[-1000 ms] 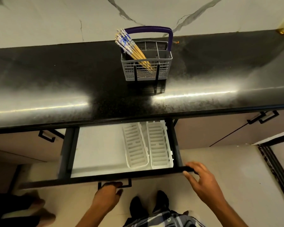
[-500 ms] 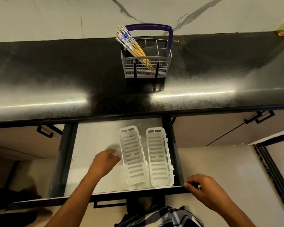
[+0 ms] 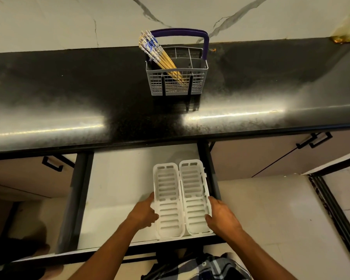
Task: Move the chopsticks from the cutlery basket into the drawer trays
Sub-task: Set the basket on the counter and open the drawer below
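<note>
A grey cutlery basket (image 3: 178,85) with a purple handle stands on the black counter. Several chopsticks (image 3: 160,55) with blue-patterned tops lean left out of it. Below, the drawer (image 3: 117,188) is pulled out. Two white slotted trays lie side by side at its right: the left tray (image 3: 167,190) and the right tray (image 3: 192,184). My left hand (image 3: 144,213) grips the left tray's outer edge. My right hand (image 3: 220,215) grips the right tray's outer edge. Both hands are at the trays' near halves.
The black counter (image 3: 69,102) runs across the whole view with a marble wall behind. Closed cabinet doors with black handles (image 3: 313,140) flank the drawer. The drawer's left half (image 3: 113,199) is bare white. A tiled floor lies to the right.
The drawer has slid further out. My left hand moved right from the drawer floor to the left tray, and my right hand left the drawer front for the right tray.
</note>
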